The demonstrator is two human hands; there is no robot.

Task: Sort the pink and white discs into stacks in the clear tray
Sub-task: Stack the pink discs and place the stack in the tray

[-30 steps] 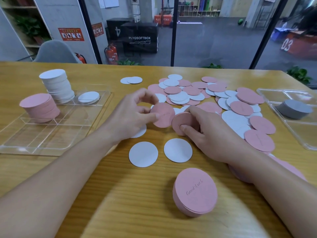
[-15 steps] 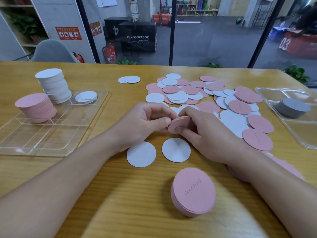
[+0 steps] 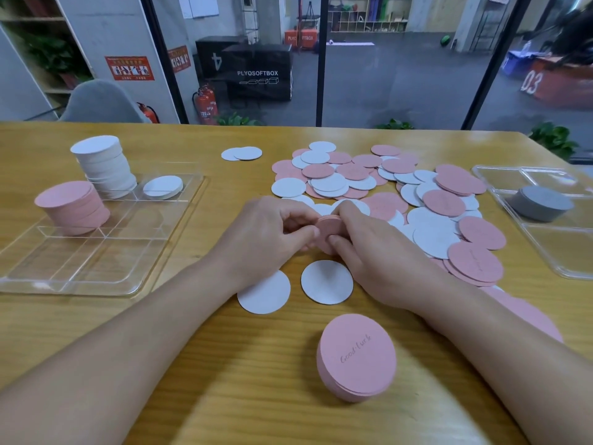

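Pinching a small pink stack (image 3: 327, 231) from both sides, left hand (image 3: 266, 234) and right hand (image 3: 372, 252) both curled tight on it. Loose discs (image 3: 385, 187) at 1 o'clock; clear tray (image 3: 106, 268) at 9 o'clock.

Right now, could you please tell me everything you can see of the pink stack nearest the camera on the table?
The near pink stack is a short pile of thin round pink discs, matte like card or felt. The top disc bears handwritten words that look like "Good luck". The pile leans slightly, its edges not quite flush. It stands on the wooden table, in front of two loose white discs, apart from them. Neither hand touches it.
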